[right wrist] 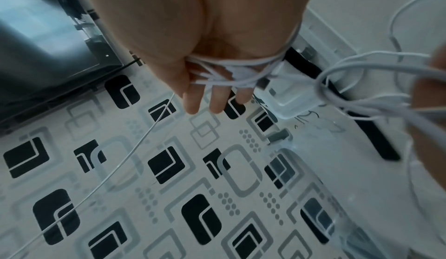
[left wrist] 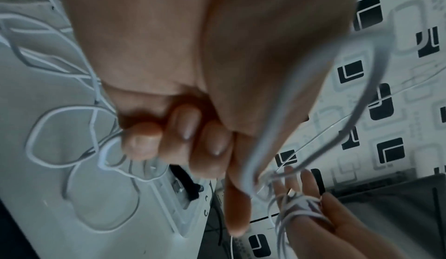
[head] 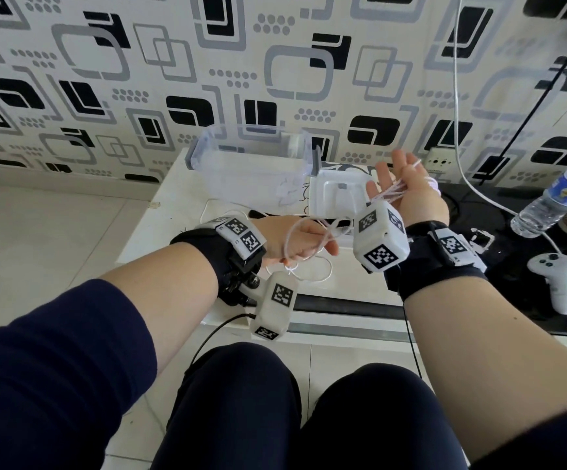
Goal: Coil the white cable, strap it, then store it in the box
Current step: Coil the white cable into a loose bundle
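Winding is the step in hand: the right hand (head: 407,191), right of centre in the head view, stands palm up with straight, spread fingers, and the white cable (head: 394,191) already crosses its palm in several turns. Lower and to the left, the left hand (head: 300,244) pinches the loose run of cable between thumb and curled fingers, feeding it across. More slack lies in loops on the white table (head: 173,212) at centre left.

To do this well, I judge the feeding hand should keep light, even tension so each turn lies beside the last, while the right fingers stay straight as a former. Drawing slack slowly should stop the table loops from knotting.

Behind, at upper centre, the clear box (head: 248,164) stands open, its lid (head: 338,193) just beside it. 1 black strap (right wrist: 371,129) lies on the table near the lid.
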